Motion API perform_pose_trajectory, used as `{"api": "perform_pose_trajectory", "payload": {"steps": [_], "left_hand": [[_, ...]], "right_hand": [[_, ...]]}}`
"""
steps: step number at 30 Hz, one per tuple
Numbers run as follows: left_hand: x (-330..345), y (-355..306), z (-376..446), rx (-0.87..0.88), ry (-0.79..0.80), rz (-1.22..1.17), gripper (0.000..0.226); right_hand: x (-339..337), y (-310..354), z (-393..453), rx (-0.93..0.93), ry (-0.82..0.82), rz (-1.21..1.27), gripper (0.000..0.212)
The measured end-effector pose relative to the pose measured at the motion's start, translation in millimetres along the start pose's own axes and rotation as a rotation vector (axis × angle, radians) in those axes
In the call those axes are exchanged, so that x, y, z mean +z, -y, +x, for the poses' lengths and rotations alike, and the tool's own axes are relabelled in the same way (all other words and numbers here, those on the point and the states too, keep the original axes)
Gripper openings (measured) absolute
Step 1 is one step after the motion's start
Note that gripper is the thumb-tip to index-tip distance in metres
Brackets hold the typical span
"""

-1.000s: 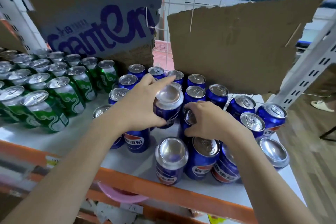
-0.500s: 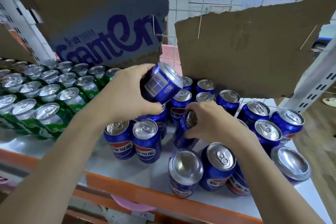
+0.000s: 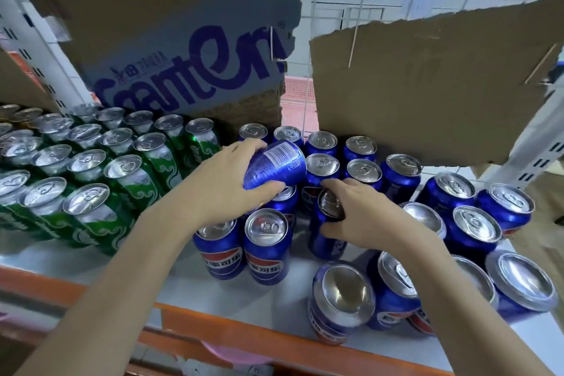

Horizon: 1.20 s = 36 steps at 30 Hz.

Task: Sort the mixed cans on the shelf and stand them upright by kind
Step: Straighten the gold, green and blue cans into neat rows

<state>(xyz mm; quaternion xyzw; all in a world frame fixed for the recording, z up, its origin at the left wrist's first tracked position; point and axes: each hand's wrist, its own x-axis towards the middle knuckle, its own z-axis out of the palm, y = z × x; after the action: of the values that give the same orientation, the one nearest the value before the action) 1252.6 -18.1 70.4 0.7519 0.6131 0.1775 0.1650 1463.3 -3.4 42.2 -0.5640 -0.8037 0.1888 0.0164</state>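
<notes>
a blue can is held tilted on its side above the shelf, its barcode panel facing up, gripped by the left hand with the fingers curled over the top and the thumb wrapped beneath. it is raised over the upright blue cans standing in rows at the back of the shelf. just to its right, a second blue can stands leaning, and it is pinched at its top rim by the right hand, fingers bent over the lid and thumb pressed on the side.

in front of the left wrist two blue cans are stood upright side by side, labels facing forward. at the front right, several blue cans are seen with plain bottoms up or lying tilted, close together near the orange shelf edge.

to the left, green cans are set upright in tidy rows, apart from the blue group. behind them a printed cardboard box is propped, and a torn cardboard sheet is hung behind the blue cans on the right.
</notes>
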Motion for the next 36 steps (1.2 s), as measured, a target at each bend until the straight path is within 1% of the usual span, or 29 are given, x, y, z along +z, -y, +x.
{"api": "perform_pose_trajectory", "payload": {"steps": [3, 5, 7, 11, 13, 15, 18, 22, 25, 27, 31, 34, 36], "left_hand": [[0, 7, -8, -0.006, 0.040, 0.043, 0.102], [0, 8, -12, -0.016, 0.039, 0.068, 0.110], [3, 8, -14, -0.016, -0.025, 0.052, 0.104], [3, 9, -19, 0.035, -0.183, -0.019, 0.073], [-3, 6, -17, 0.113, -0.228, -0.024, 0.067], [-12, -4, -13, 0.210, -0.230, -0.025, 0.067], [-20, -27, -4, 0.300, -0.157, -0.025, 0.070], [-19, -55, 12, 0.382, 0.027, -0.013, 0.071], [-7, -65, 26, 0.430, 0.164, 0.127, 0.074], [3, -64, 35, 0.406, 0.247, 0.218, 0.078], [23, -55, 46, 0.349, 0.291, 0.301, 0.084], [37, -51, 45, 0.345, 0.292, 0.355, 0.074], [46, -49, 43, 0.320, 0.290, 0.377, 0.068]], "right_hand": [[3, 2, 3, 0.006, 0.002, 0.001, 0.080], [3, 2, 4, 0.013, 0.023, 0.000, 0.084], [4, 0, 4, 0.016, 0.044, 0.002, 0.090], [1, -4, 2, 0.038, 0.007, 0.017, 0.091], [-4, -5, -1, 0.039, 0.002, 0.008, 0.088], [-11, -9, -5, 0.043, -0.008, -0.008, 0.084], [-24, -14, -13, 0.073, -0.049, -0.016, 0.082], [-42, -21, -26, 0.092, -0.153, -0.037, 0.081], [-49, -24, -30, 0.059, -0.186, -0.029, 0.074], [-48, -24, -30, 0.044, -0.168, -0.062, 0.075], [-39, -29, -21, 0.016, -0.061, -0.072, 0.078], [-30, -32, -13, -0.018, 0.032, -0.101, 0.078], [-25, -36, -9, -0.057, 0.069, -0.078, 0.072]]}}
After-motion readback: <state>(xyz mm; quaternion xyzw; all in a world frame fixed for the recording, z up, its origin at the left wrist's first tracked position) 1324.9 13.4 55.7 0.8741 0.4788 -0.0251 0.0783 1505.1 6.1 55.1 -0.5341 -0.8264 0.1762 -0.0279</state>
